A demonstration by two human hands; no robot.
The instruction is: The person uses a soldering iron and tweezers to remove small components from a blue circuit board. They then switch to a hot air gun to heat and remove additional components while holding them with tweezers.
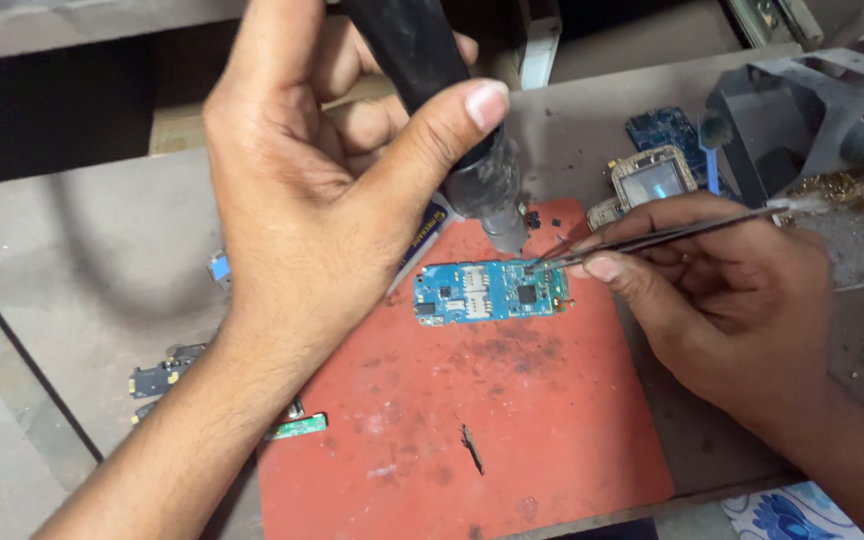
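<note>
My left hand [322, 170] grips a black hot-air tool [447, 110] whose metal nozzle points down at a blue circuit board [490, 291]. The board lies flat on a red work mat [512, 420]. My right hand [727, 300] holds thin metal tweezers [652, 238]; their tips touch the board's upper right part, right under the nozzle.
Another blue board [664, 128] and a small phone frame with a screen [652, 180] lie at the back right. A grey stand [812, 100] and a metal tray with brass scraps [857, 235] sit far right. Small board pieces [162, 378] and a green strip [297, 427] lie at the left.
</note>
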